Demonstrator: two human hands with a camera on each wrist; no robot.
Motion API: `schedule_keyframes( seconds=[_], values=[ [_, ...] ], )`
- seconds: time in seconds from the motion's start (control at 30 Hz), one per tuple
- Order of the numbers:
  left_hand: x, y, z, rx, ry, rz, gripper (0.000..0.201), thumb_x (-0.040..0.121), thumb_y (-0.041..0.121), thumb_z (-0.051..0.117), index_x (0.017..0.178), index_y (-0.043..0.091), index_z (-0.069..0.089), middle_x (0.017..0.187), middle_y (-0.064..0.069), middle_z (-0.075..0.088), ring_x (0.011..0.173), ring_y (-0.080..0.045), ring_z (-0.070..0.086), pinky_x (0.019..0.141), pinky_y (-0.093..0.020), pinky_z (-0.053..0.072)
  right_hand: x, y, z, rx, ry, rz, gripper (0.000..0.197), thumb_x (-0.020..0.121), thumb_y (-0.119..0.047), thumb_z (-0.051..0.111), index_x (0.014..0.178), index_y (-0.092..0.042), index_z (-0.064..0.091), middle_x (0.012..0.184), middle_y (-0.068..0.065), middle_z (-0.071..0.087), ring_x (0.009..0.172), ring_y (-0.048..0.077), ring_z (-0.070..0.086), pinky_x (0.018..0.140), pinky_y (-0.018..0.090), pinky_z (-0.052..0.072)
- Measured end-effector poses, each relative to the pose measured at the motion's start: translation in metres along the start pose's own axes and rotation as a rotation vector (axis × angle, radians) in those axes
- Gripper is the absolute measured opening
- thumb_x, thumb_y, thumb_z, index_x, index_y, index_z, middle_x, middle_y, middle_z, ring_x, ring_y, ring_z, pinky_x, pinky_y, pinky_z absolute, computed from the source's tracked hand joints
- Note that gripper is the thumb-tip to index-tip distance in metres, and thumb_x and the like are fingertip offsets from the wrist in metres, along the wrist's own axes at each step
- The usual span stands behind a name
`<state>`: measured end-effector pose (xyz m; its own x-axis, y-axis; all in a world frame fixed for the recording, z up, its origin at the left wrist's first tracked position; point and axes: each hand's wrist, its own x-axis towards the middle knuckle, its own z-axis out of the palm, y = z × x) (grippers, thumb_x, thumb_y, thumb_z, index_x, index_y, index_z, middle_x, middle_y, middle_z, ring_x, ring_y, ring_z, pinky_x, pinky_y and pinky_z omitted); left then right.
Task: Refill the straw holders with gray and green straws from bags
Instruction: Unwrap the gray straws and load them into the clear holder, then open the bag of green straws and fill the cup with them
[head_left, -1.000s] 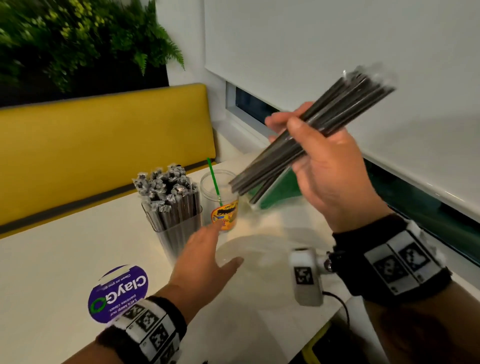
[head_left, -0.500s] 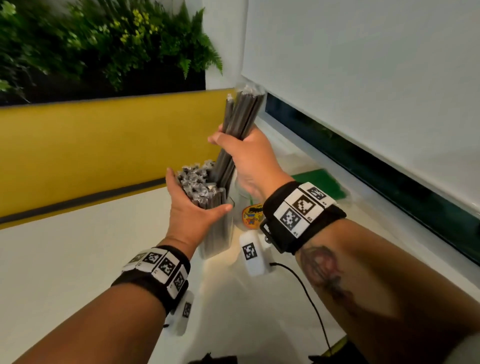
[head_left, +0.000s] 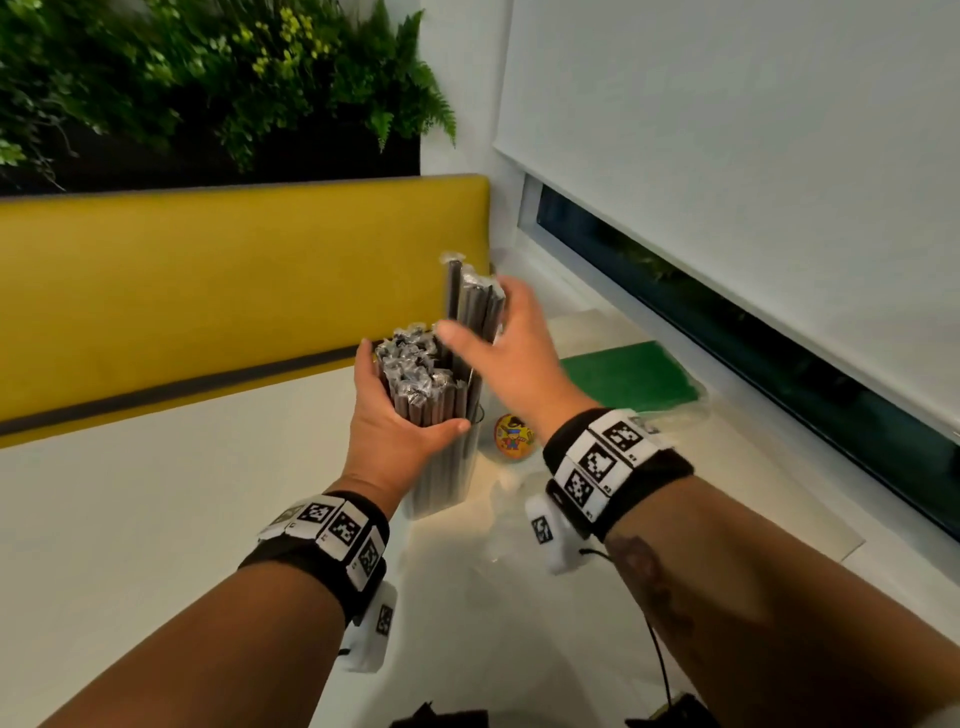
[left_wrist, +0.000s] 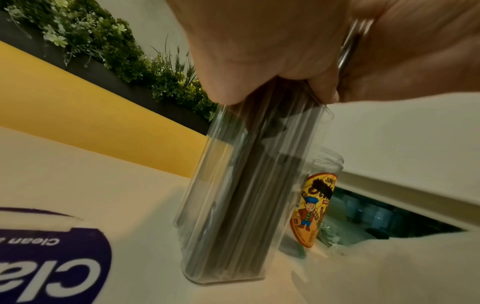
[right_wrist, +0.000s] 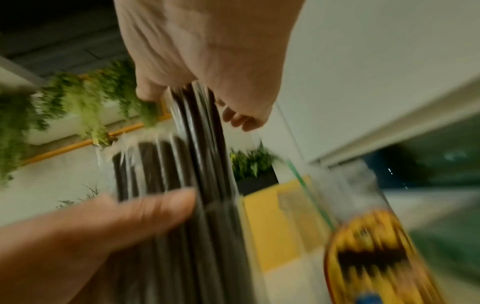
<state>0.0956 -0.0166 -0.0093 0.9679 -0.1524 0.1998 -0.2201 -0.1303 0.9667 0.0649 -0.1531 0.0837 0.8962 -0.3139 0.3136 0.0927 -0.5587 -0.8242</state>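
The left hand (head_left: 389, 426) has its fingers and thumb clamped round the gray straws (head_left: 415, 374) standing in the clear holder (head_left: 447, 480) on the table (head_left: 156, 519). At its 1 o'clock, the right hand (head_left: 514, 358) curls thumb and fingers round a taller bunch (head_left: 477, 309) reaching into the same holder. A green bag (head_left: 628, 379) lies farther back at 2 o'clock.

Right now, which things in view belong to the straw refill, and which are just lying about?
Job: left hand, right hand, gray straw bundle, clear holder of gray straws, labelled jar with one green straw, green bag.
Lying about: purple sticker, yellow bench, plants.
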Motion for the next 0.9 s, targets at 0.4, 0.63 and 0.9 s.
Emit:
schedule_keyframes(
  seconds=[0.4, 0.63, 0.9],
  values=[
    [0.003, -0.005, 0.003, 0.076, 0.011, 0.042, 0.130, 0.055, 0.028, 0.095, 0.155, 0.028, 0.011, 0.153, 0.007, 0.037, 0.135, -0.004, 0.040, 0.114, -0.031, 0.037, 0.010, 0.000, 0.016, -0.570, -0.634, -0.159, 0.061, 0.103, -0.049, 0.021, 0.155, -0.018, 0.012, 0.163, 0.001, 0.005, 0.149, 0.018, -0.009, 0.121, 0.046, 0.001],
    [0.002, -0.006, 0.002, 0.123, 0.017, 0.058, 0.129, 0.056, 0.028, 0.095, 0.155, 0.021, 0.013, 0.154, 0.003, 0.037, 0.134, -0.001, 0.037, 0.113, -0.026, 0.034, 0.008, -0.006, 0.007, -0.541, -0.677, -0.117, 0.069, 0.101, -0.057, 0.017, 0.155, -0.017, 0.002, 0.163, 0.000, -0.009, 0.148, 0.015, -0.011, 0.122, 0.044, 0.001],
    [-0.030, 0.015, -0.001, 0.433, 0.195, 0.446, 0.121, 0.065, 0.053, 0.079, 0.152, 0.003, 0.012, 0.159, -0.019, 0.018, 0.149, -0.026, 0.014, 0.124, -0.041, 0.013, -0.015, -0.053, -0.107, -0.064, -0.217, -0.052, 0.046, 0.102, -0.042, 0.041, 0.147, -0.033, 0.036, 0.150, -0.009, 0.042, 0.136, 0.005, 0.038, 0.106, 0.020, 0.027]
  ],
)
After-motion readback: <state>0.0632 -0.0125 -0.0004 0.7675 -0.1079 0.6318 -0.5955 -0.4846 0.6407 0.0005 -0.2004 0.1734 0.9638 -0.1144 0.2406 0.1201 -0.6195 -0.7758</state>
